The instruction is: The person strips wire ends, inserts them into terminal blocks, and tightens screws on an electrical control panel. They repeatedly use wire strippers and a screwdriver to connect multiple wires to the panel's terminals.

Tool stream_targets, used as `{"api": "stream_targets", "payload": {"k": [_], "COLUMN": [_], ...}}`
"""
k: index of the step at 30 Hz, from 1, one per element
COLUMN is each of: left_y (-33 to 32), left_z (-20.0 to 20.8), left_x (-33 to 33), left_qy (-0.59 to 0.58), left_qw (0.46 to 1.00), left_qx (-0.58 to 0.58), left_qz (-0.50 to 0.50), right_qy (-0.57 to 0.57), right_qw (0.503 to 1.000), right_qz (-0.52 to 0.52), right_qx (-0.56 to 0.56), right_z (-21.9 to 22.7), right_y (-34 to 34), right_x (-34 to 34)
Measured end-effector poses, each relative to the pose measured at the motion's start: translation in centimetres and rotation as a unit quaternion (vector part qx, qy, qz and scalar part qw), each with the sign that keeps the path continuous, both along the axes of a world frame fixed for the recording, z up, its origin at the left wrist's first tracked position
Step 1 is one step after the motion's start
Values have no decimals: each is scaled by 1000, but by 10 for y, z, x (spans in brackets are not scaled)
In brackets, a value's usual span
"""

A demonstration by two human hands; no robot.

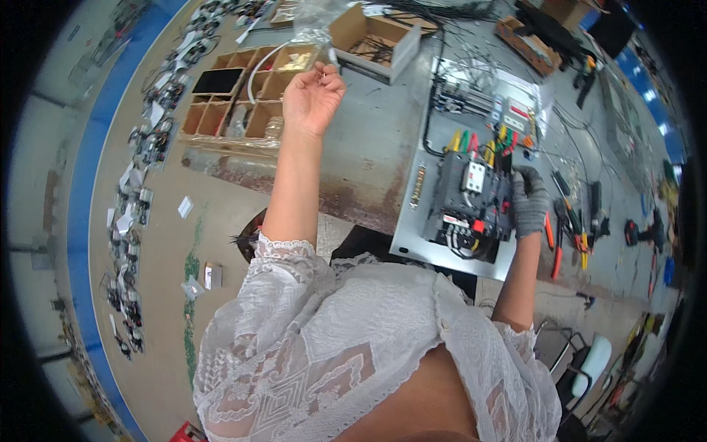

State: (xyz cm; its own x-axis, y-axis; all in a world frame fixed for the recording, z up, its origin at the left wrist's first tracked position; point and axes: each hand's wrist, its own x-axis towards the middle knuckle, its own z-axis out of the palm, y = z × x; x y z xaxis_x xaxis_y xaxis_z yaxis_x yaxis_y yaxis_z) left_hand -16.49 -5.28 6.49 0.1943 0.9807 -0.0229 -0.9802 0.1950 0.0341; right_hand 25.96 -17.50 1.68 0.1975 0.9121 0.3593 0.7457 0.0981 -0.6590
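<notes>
Metal panel point(411, 237) — long axis forward, slightly rightward
</notes>
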Motion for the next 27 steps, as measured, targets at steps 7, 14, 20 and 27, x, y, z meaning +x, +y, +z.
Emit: {"api": "stream_targets", "payload": {"k": [7, 14, 20, 27], "left_y": [-24, -63, -73, -77], "left_z": [6, 9, -2, -18], "left_x": [96, 149, 151, 139], "left_qy": [66, -76, -97, -16], "left_qw": [997, 986, 969, 983], "left_qx": [-27, 81, 143, 54], "left_qz": [-36, -123, -178, -176], "right_qy": [177, 65, -153, -339], "right_qw": [983, 987, 961, 901], "right_qz": [36, 143, 226, 247], "right_qx": [42, 13, 52, -108], "right_z": [35, 116, 119, 115], "right_y": [-2, 6, 50, 72], "right_x": [9, -59, -112, -160]}}
